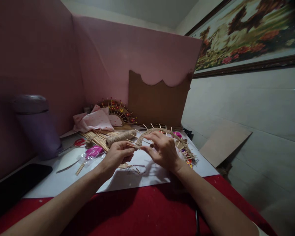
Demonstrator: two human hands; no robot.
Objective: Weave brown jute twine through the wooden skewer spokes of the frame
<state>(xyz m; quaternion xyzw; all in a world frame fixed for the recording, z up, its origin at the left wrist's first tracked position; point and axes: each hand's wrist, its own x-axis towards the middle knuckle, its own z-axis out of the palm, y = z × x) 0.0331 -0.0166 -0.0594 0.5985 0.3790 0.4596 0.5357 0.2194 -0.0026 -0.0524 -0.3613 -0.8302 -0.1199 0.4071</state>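
Note:
A half-round frame of thin wooden sticks with twine woven through it (167, 132) is held up above a white sheet (147, 173). My left hand (118, 154) pinches the frame's left end, fingers closed on the sticks and twine. My right hand (162, 149) grips the frame from the front, fingers curled around its woven rim. A spool of jute twine (120, 137) lies just behind my left hand. A loose strand of twine (132, 167) trails on the sheet below the hands.
A bundle of sticks (98, 137), red-handled scissors (77, 143), a pink packet (93, 151), pink cloth (94, 121) and a finished decorated fan piece (118, 113) lie behind. A purple tumbler (36, 126) and a dark phone (14, 186) are left. Beads (186, 155) lie on the right.

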